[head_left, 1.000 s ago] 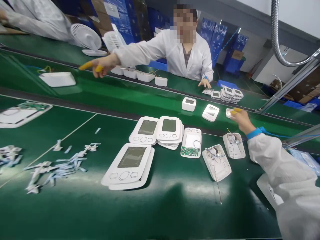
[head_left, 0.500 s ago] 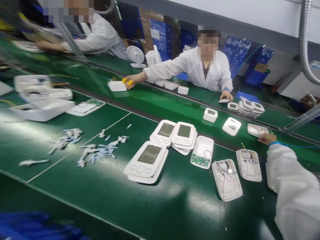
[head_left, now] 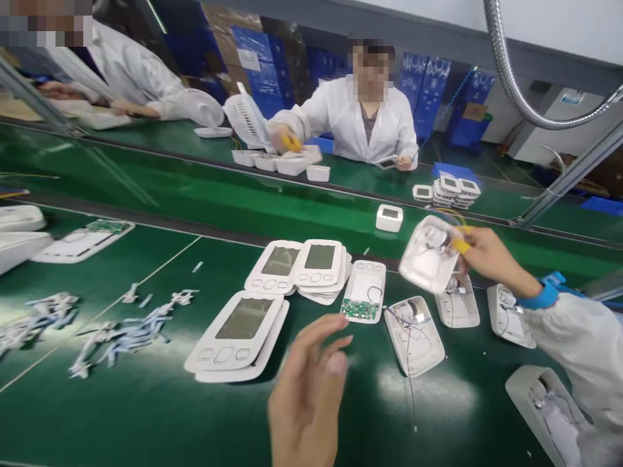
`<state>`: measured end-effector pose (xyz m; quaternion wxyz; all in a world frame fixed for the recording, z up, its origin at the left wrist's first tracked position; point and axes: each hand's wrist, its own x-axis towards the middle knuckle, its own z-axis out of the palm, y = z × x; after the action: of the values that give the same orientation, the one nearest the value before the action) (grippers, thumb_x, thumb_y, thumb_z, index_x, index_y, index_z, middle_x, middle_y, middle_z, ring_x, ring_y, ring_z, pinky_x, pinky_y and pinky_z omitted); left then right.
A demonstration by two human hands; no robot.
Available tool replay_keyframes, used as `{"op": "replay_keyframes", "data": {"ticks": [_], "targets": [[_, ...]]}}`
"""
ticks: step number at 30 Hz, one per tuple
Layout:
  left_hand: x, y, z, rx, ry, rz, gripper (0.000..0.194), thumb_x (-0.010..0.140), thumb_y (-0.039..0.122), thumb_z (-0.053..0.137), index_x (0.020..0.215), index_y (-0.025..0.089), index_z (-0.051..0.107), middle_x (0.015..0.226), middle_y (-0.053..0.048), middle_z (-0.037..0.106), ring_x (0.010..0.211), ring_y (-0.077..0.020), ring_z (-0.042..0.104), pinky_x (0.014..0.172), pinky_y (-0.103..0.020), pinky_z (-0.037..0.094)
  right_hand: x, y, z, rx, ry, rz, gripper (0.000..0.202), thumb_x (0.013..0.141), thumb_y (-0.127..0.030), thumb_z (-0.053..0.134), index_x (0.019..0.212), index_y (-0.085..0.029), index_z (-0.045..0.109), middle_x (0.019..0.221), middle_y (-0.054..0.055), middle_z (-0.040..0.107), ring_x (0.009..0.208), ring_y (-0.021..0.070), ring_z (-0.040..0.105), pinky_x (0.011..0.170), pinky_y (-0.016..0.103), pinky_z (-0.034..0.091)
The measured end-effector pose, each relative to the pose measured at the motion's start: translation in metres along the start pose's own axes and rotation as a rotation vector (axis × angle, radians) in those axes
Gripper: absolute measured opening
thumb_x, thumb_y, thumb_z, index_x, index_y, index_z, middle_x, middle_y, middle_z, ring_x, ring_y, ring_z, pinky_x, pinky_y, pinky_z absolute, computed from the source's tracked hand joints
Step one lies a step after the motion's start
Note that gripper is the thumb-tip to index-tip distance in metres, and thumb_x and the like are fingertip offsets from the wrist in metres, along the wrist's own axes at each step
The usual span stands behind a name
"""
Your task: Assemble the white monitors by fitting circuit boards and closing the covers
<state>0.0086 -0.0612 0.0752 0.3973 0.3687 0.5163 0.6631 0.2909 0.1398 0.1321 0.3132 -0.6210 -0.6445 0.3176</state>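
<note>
My right hand [head_left: 479, 253], with yellow covers on its fingertips and a blue wristband, grips the edge of a white plastic housing [head_left: 422, 264]. The housing is raised and tilted, with its hollow side and wires facing me. My left hand [head_left: 309, 389] is in the lower middle, fingers apart, holding nothing. Just beyond it lies a white front panel with a green circuit board [head_left: 361, 310]. More open housings with wires lie to the right, one [head_left: 415, 337] closest to my left hand. Left of that hand are stacked white front panels with grey screens [head_left: 243, 319].
Small white and light-blue pieces [head_left: 131, 334] are scattered at left. A green belt [head_left: 204, 206] carries a small white box with a screen [head_left: 389, 219]. Across it, a co-worker [head_left: 363, 120] handles parts; another person [head_left: 126, 71] works at far left. A metal hose [head_left: 516, 97] hangs overhead.
My right hand has lifted the housing off the belt and brought it closer. My left hand has come into view. The camera view has turned right, and the co-worker's yellow-tipped hand has drawn back.
</note>
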Motion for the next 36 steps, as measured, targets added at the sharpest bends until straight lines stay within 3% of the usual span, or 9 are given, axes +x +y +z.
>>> {"op": "replay_keyframes", "data": {"ticks": [6,14,19,24,27,29,31,33,36], "targets": [[-0.002,-0.024,-0.003,-0.186,-0.275,-0.355,0.059,0.095,0.056,0.070,0.142,0.023,0.060,0.140,-0.014,0.068,0.127,-0.0333,0.065,0.094,-0.035,0.061,-0.082,-0.045,0.070,-0.129,-0.463,-0.227,0.018,0.097,-0.035,0.055,0.092,-0.020,0.064,0.058,-0.002,0.064,0.047,0.0169,0.067,0.042,0.023,0.050],[-0.020,-0.050,-0.042,-0.119,-0.231,-0.427,0.071,0.093,0.054,0.072,0.150,0.018,0.049,0.128,-0.017,0.073,0.088,-0.0296,0.078,0.060,-0.032,0.064,-0.095,-0.040,0.105,-0.317,-0.654,-0.319,0.026,0.101,-0.040,0.049,0.094,-0.021,0.064,0.084,0.006,0.073,0.078,0.0215,0.070,0.069,0.034,0.057],[-0.039,-0.075,-0.073,-0.068,-0.107,-0.512,0.085,0.082,0.061,0.080,0.148,0.015,0.051,0.119,-0.017,0.075,0.078,-0.0277,0.075,0.053,-0.032,0.061,-0.083,-0.033,0.101,-0.442,-0.607,-0.410,0.023,0.098,-0.034,0.051,0.094,-0.020,0.069,0.094,0.010,0.074,0.081,0.0229,0.068,0.068,0.034,0.055],[-0.061,-0.085,-0.093,0.078,-0.141,-0.406,0.064,0.092,0.052,0.073,0.146,0.019,0.059,0.119,-0.014,0.073,0.095,-0.0265,0.071,0.078,-0.035,0.063,-0.055,-0.038,0.120,-0.485,-0.532,-0.561,0.029,0.100,-0.035,0.055,0.119,-0.018,0.071,0.099,0.010,0.075,0.085,0.0238,0.071,0.078,0.035,0.057],[-0.068,-0.083,-0.089,0.312,-0.115,-0.232,0.057,0.095,0.049,0.069,0.143,0.020,0.064,0.110,-0.012,0.071,0.088,-0.0237,0.067,0.072,-0.032,0.060,-0.033,-0.044,0.144,-0.648,-0.517,-0.624,0.052,0.097,-0.040,0.063,0.144,-0.017,0.059,0.136,0.018,0.067,0.122,0.0349,0.065,0.103,0.047,0.053],[-0.071,-0.082,-0.084,0.419,-0.096,-0.156,0.056,0.095,0.048,0.069,0.144,0.022,0.065,0.109,-0.012,0.069,0.080,-0.0225,0.064,0.066,-0.031,0.057,-0.015,-0.043,0.159,-0.761,-0.548,-0.603,0.081,0.088,-0.047,0.076,0.155,-0.013,0.046,0.160,0.024,0.043,0.148,0.0467,0.042,0.117,0.059,0.041],[-0.073,-0.082,-0.082,0.467,-0.121,-0.141,0.052,0.094,0.049,0.069,0.141,0.027,0.068,0.113,-0.012,0.068,0.077,-0.0221,0.063,0.065,-0.031,0.056,0.000,-0.035,0.172,-0.818,-0.587,-0.554,0.109,0.072,-0.051,0.089,0.159,-0.009,0.039,0.167,0.029,0.027,0.154,0.0551,0.025,0.120,0.066,0.034],[-0.074,-0.082,-0.083,0.489,-0.163,-0.149,0.049,0.092,0.050,0.070,0.137,0.031,0.071,0.120,-0.012,0.068,0.075,-0.0214,0.063,0.062,-0.031,0.055,0.009,-0.023,0.181,-0.843,-0.630,-0.522,0.127,0.057,-0.050,0.097,0.160,-0.009,0.035,0.168,0.032,0.024,0.154,0.0575,0.023,0.120,0.067,0.033],[-0.074,-0.083,-0.089,0.493,-0.200,-0.153,0.049,0.090,0.049,0.072,0.135,0.031,0.072,0.126,-0.012,0.067,0.071,-0.0197,0.061,0.056,-0.030,0.052,0.008,-0.008,0.187,-0.853,-0.661,-0.519,0.134,0.054,-0.046,0.099,0.163,-0.010,0.029,0.169,0.031,0.020,0.156,0.0543,0.022,0.122,0.064,0.032]]}}
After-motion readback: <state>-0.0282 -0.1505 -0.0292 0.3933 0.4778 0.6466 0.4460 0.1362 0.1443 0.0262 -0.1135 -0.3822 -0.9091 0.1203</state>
